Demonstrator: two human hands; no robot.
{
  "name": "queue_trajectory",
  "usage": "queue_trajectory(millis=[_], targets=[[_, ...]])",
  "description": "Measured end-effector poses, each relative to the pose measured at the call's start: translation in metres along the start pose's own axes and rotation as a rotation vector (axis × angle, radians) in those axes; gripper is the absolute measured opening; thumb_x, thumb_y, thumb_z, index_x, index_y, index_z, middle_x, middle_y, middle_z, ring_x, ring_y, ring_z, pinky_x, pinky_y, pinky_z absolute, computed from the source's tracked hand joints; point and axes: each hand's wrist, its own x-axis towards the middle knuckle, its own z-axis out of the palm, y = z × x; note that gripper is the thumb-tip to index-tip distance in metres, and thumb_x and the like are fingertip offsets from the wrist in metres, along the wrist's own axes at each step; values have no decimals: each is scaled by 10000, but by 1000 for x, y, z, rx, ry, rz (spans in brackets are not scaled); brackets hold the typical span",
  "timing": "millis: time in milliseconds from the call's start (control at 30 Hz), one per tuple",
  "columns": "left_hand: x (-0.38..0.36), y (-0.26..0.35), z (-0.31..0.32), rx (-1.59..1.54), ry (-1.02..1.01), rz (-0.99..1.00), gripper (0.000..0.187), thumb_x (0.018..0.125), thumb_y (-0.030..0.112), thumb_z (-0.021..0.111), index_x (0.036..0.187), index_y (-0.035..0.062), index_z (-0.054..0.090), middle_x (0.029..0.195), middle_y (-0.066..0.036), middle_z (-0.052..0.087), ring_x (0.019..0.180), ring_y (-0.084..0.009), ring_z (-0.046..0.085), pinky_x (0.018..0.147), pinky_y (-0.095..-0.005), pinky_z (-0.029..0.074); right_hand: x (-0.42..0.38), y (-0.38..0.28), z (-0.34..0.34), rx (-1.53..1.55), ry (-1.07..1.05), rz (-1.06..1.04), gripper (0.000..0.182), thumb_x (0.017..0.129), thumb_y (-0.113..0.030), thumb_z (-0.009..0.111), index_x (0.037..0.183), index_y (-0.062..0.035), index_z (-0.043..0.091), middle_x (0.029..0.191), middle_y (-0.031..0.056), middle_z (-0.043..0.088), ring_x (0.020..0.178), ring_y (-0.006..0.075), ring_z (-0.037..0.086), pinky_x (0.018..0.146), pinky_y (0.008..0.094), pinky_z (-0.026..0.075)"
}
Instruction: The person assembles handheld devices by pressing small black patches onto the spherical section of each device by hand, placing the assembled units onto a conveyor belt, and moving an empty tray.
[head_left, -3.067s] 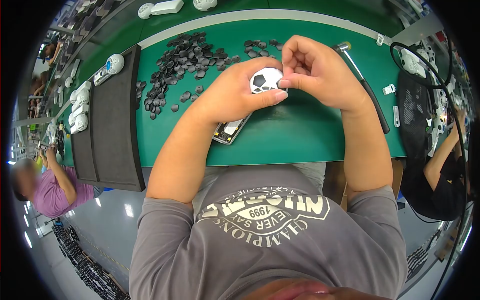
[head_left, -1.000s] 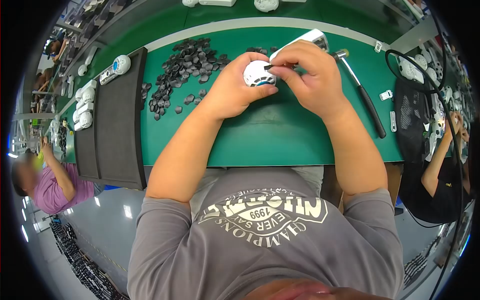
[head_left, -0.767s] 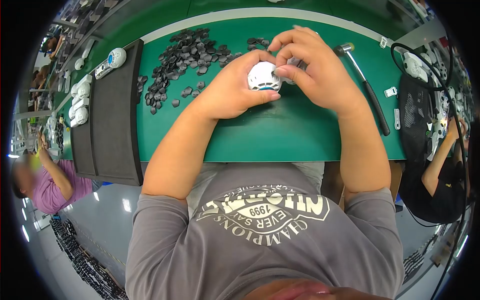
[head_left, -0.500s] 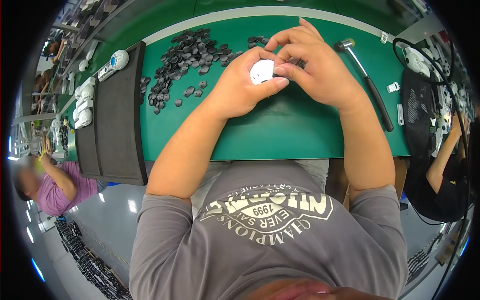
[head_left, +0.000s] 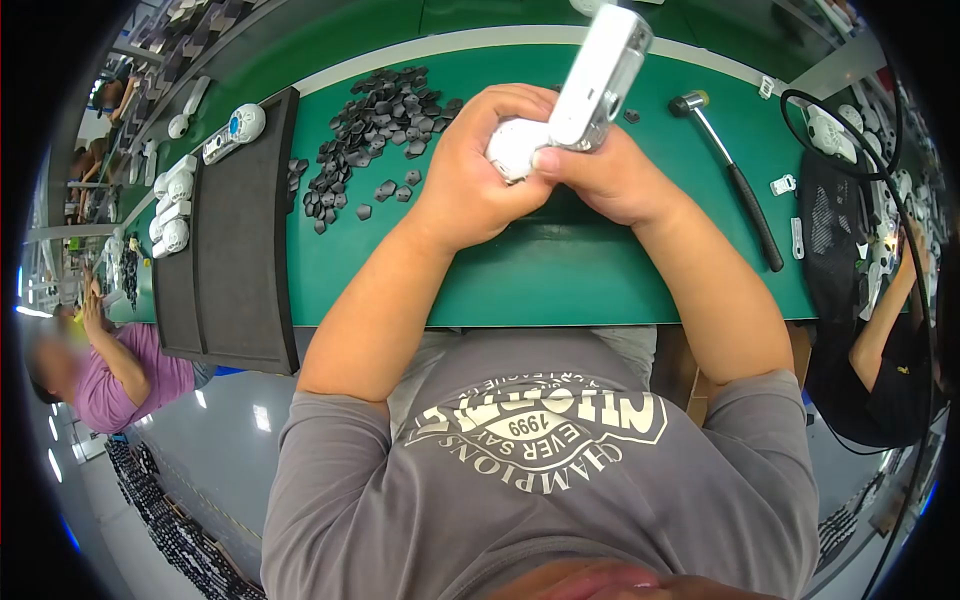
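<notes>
A white plastic device with a rounded head and a long flat handle (head_left: 592, 85) is held over the green table, its handle pointing up and to the right. My left hand (head_left: 477, 170) is closed around the rounded head. My right hand (head_left: 618, 170) grips the base of the handle, with the thumb pressed where handle and head meet. The underside of the device and several of my fingers are hidden. To the left of my left hand lies a spread pile of small dark angular pieces (head_left: 372, 130).
A black-handled hammer (head_left: 745, 190) lies to the right, near small white parts (head_left: 783, 185). At left, a dark tray (head_left: 240, 240) stands beside several similar white devices (head_left: 172, 205). A black cable (head_left: 885, 170) hangs at right. People sit on both sides.
The device has been turned, so its long handle now shows above my hands. My right hand has shifted from pinching at the head to gripping the handle's base.
</notes>
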Motion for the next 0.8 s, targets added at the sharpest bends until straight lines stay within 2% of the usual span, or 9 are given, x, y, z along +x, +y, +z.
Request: queue_trajectory(millis=[67, 167, 367, 500, 600, 667, 700, 733, 800], targets=[[4, -1, -2, 70, -60, 90, 418, 741, 26, 797, 1112, 70, 609, 1161, -115, 676, 1131, -262, 651, 974, -380, 514, 1, 0, 0, 43, -73, 78, 651, 876, -220, 848, 1385, 24, 523, 1244, 83, 648, 1202, 177, 603, 1045, 344, 496], [3, -1, -8, 85, -97, 181, 451, 712, 16, 805, 1113, 75, 607, 1184, -138, 679, 1165, -318, 647, 1000, -417, 506, -1, -1, 6, -21, -52, 33, 666, 866, -217, 855, 1397, 18, 528, 1240, 83, 651, 1179, 184, 618, 1037, 347, 502], [4, 3, -7, 156, -80, 260, 473, 698, 10, 815, 1118, 75, 607, 1188, -138, 681, 1167, -307, 646, 1014, -417, 498, -5, -7, 10, -138, -35, -29, 680, 864, -221, 858, 1410, 12, 528, 1228, 74, 655, 1158, 178, 628, 1016, 344, 516], [2, 15, -16, 176, -61, 223, 505, 710, 33, 826, 1165, 64, 607, 1190, -133, 684, 1158, -296, 651, 1011, -414, 504, 3, -22, -1, -147, -86, 85, 802, 811, -287, 887, 1446, 18, 503, 1312, 96, 630, 1236, 186, 582, 1069, 360, 469], [7, 35, -35, 165, -42, 138, 516, 750, 88, 847, 1204, 52, 605, 1177, -139, 688, 1129, -293, 665, 988, -413, 524, 1, -46, -23, -904, -95, -11, 528, 836, -207, 840, 1285, -17, 639, 1200, 114, 685, 1189, 235, 630, 1016, 366, 500], [12, 41, -47, -371, 97, 244, 498, 868, 262, 819, 1247, 28, 596, 1141, -170, 691, 999, -293, 707, 884, -420, 583, -1, -48, -38, -1096, -42, 14, 436, 843, -182, 821, 1217, -25, 661, 1162, 120, 686, 1157, 262, 633, 994, 377, 505], [11, 44, -52, -368, 93, 234, 498, 868, 262, 819, 1247, 28, 596, 1141, -170, 691, 999, -293, 707, 884, -420, 583, -3, -46, -43, -1284, -3, 52, 344, 850, -157, 801, 1148, -32, 683, 1124, 126, 687, 1125, 289, 637, 972, 387, 511], [11, 46, -57, -511, 91, 63, 495, 893, 313, 794, 1244, 25, 595, 1123, -181, 691, 950, -291, 713, 844, -420, 595, -5, -45, -44, -1471, 37, 91, 253, 857, -132, 782, 1080, -40, 705, 1086, 132, 688, 1093, 316, 641, 951, 398, 516], [19, 48, -63, -787, 74, -270, 514, 943, 413, 744, 1236, 20, 592, 1089, -203, 692, 852, -289, 725, 764, -420, 619, -5, -37, -47, -1471, 17, 56, 208, 864, -123, 771, 1042, -42, 702, 1062, 130, 680, 1062, 331, 633, 935, 413, 514]])
